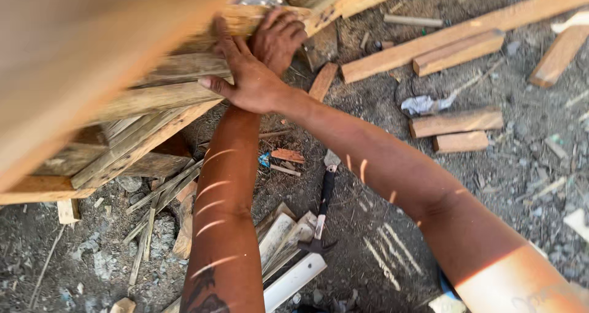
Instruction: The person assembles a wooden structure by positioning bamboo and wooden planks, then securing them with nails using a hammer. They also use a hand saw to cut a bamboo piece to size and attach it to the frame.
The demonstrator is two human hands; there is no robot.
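While rough planks (165, 98) lean, left hand (277, 38) and right hand (248, 77) press open-palmed.

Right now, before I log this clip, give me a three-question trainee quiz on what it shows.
1. True or false: both hands rest on the stack of wooden planks.
2. Which hand lies on top: the right hand or the left hand?
3. What tool lies on the ground between the forearms?

Key: 1. True. 2. The right hand, laid across the left. 3. A hammer, head toward the person, beside splintered slats.
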